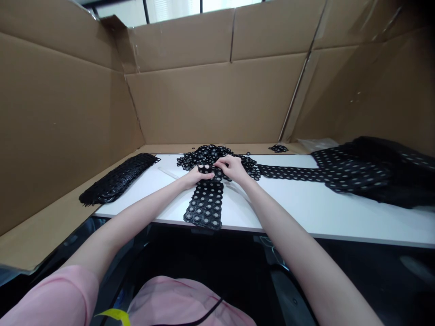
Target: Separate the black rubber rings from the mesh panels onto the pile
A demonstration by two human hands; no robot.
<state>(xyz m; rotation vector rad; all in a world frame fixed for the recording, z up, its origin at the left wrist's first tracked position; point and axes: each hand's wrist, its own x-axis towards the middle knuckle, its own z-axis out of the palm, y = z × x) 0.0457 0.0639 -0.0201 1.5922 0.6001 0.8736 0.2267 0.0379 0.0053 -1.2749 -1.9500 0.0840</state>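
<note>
My left hand (197,175) is closed on a black strip (204,203) dotted with rows of pale round spots, its thumb lying across the strip. From that hand the strip hangs down over the white tabletop to the front edge, and black rings show around the spots on its lower part. My right hand (231,167) is pinched just right of the held end; whatever sits between its fingertips is too small to make out. Right behind both hands lies a heap of small black rings (207,154).
A bundle of black rings or mesh (118,179) lies at left. Dotted black strip material (292,173) runs right to a large dark pile (370,172). A few loose rings (278,148) lie at the back. Cardboard walls (204,104) enclose the white table (299,213).
</note>
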